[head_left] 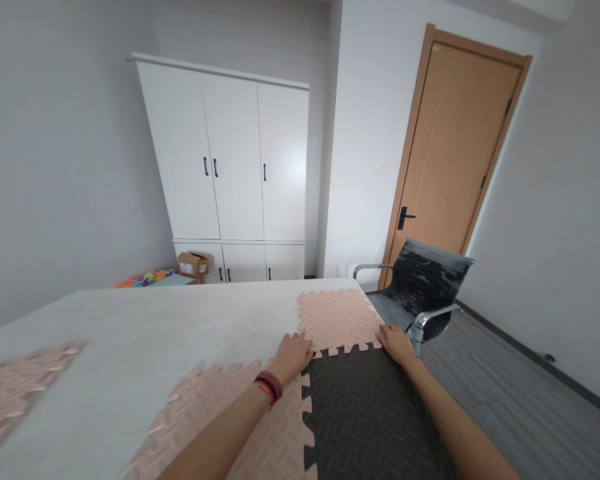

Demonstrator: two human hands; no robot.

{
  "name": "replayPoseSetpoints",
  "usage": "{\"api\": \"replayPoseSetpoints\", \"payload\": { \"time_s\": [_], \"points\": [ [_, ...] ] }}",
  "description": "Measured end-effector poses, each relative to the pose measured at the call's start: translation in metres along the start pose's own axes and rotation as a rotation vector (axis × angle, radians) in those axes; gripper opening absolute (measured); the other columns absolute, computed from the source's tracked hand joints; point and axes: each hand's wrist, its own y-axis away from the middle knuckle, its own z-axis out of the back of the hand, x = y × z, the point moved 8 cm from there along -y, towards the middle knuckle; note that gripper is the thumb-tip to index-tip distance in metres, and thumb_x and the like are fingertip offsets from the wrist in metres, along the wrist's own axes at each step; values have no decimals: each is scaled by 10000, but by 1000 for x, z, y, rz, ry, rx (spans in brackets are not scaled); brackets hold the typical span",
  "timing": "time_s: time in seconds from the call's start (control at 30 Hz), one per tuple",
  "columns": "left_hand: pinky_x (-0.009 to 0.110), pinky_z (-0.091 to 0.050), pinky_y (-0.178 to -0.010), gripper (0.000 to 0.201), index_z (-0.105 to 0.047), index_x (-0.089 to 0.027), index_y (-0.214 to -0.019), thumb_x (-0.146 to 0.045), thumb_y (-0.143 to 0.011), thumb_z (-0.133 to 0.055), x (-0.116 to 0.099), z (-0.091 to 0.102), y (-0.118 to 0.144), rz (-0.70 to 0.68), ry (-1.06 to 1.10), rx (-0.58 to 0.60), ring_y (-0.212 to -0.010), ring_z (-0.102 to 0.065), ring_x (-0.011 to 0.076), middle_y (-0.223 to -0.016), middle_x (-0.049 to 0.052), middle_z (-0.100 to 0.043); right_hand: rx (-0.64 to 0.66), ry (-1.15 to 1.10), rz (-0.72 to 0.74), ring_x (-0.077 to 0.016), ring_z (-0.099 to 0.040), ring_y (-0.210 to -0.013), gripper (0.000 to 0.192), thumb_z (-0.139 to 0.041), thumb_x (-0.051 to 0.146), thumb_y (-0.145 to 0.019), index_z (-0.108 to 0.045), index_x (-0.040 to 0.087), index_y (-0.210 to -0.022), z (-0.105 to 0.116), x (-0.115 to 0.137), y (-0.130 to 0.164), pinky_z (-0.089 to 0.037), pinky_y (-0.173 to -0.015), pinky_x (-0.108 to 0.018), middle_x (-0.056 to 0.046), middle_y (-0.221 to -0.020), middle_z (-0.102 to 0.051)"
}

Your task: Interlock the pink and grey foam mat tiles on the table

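Far to the left of our hands, a separate pink tile lies blurred at the bench edge, apart from the work.

Nearer, under our left forearm, a near pink tile sits locked by its teeth to the dark grey tile on its right.

Left hand: loosely curled, knuckles up, grasping nothing. It presses down at the corner where the near pink tile, the dark grey tile and the far pink tile meet. A red and black band sits on that wrist.

Between the hands runs the toothed seam joining the far pink tile to the dark grey tile. The teeth look seated along most of it; we cannot tell whether each one is fully flush.

Right hand: flat, fingers together, also holding nothing, pressing the right end of the same seam close to the bench edge.

Judgement on technique: we push straight down, not sideways, so the teeth drop into their notches without buckling the foam. We work from one end of the seam to the other, keeping one hand as an anchor. The right end overhangs near the edge, so we keep our pressure over the bench.

Beyond the right hand stands an office chair, clear of the tiles.
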Motion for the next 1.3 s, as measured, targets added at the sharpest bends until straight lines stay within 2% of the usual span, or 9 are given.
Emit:
{"api": "replayPoseSetpoints", "payload": {
  "time_s": [0.13,0.27,0.4,0.5,0.7,0.87,1.03,1.17,1.3],
  "points": [
    [487,-398,-941,318,-595,-139,-1027,-405,-864,-532,-2,1,-8,53,-24,21,-1074,-507,232,-1117,91,-558,-36,40,25,-283,-414,-1160,351,-433,311,-922,-548,110,-1187,18,18,6,-358,-945,-472,-152,-1219,-483],
    [520,-339,-987,327,-580,-125,-1051,-373,-839,-569,-12,12,-12,64,-35,-8,-1099,-484,252,-1124,104,-549,-74,19,178,-272,-371,-1209,393,-344,125,-884,-533,122,-1228,41,64,20,-298,-1000,-422,-150,-1329,-416],
    [478,-355,-977,301,-527,-139,-1153,-260,-878,-498,-45,15,-6,-88,33,-65,-1058,-501,225,-1114,88,-548,-41,-62,361,-195,-464,-1121,420,-312,126,-877,-560,196,-1209,43,113,48,-346,-948,-309,-82,-1225,-516],
    [438,-391,-947,323,-497,-170,-1219,-213,-907,-425,-68,4,3,-205,117,-67,-1049,-515,206,-1155,76,-549,1,-118,429,-186,-479,-1119,438,-321,132,-865,-567,201,-1221,32,129,67,-348,-959,-300,-65,-1219,-536],
    [544,-231,-1075,318,-529,-179,-1202,-184,-908,-407,-70,-6,4,-213,215,-77,-1195,-443,231,-1167,70,-564,41,-210,430,-183,-400,-1251,513,-281,128,-876,-510,215,-1327,12,125,75,-291,-1058,-325,-34,-1351,-462],
    [533,-318,-1019,229,-593,-171,-1076,-197,-900,-449,-64,-1,-2,-214,257,-44,-1083,-520,214,-1068,55,-599,78,-261,451,-120,-421,-1248,491,-362,163,-853,-531,238,-1308,20,112,69,-269,-1095,-241,17,-1330,-492],
    [443,-422,-935,225,-599,-153,-1069,-224,-905,-461,-65,1,-4,-208,290,-26,-1027,-546,196,-1053,69,-603,49,-235,364,-172,-362,-1302,507,-314,185,-878,-470,169,-1360,26,88,78,-220,-1129,-344,-40,-1394,-421],
    [416,-447,-915,239,-600,-147,-1071,-255,-917,-453,-66,3,-8,-214,309,-2,-1000,-562,183,-1026,72,-611,115,-217,342,-176,-364,-1311,515,-307,185,-877,-458,200,-1369,18,84,80,-233,-1122,-387,-31,-1400,-416],
    [427,-448,-923,261,-596,-142,-1066,-315,-914,-473,-66,4,-10,-203,305,18,-991,-566,182,-1036,78,-606,177,-215,347,-184,-360,-1317,484,-391,268,-870,-488,224,-1342,21,81,74,-230,-1128,-402,-29,-1382,-440]
  ]
}}
